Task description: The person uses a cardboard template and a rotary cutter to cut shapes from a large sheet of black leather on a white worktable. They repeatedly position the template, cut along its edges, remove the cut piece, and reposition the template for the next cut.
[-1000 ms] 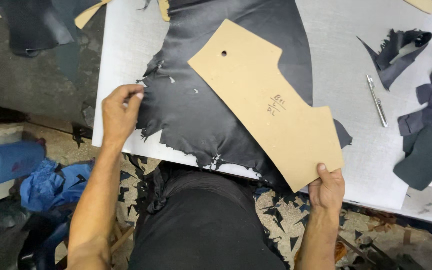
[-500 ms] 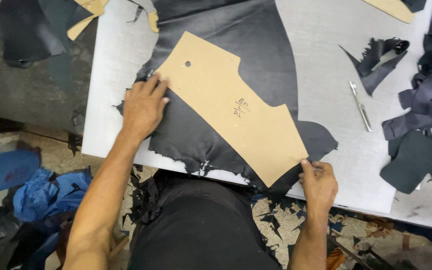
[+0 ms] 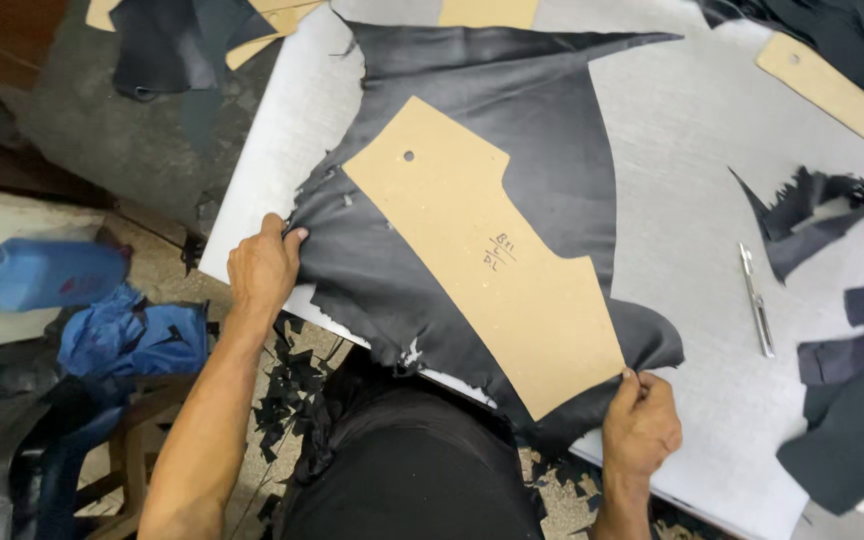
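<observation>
Closest in, down around 5 o'clock, the right hand (image 3: pixel 642 425) has its fingers curled shut, pinching the near corner of the tan cardboard pattern (image 3: pixel 487 250) together with the black leather sheet (image 3: pixel 552 120) under it. Over at 9 o'clock the left hand (image 3: pixel 264 268) is closed on the ragged left edge of that leather, thumb on top, right at the edge of the grey cutting table (image 3: pixel 692 160).

The pattern lies flat on the leather, running diagonally from about 11 o'clock down to 5, with a small punched hole near its far end. The leather itself spreads from the table's near edge up to 12 o'clock.

Out at 3 o'clock a slim metal knife (image 3: pixel 756 300) lies on the bare table, well apart from the hands, with dark leather scraps (image 3: pixel 812 205) just past it. At 1 o'clock there's another tan pattern piece (image 3: pixel 827 90). Off the table at 9 o'clock, a blue plastic bottle (image 3: pixel 47 272).
</observation>
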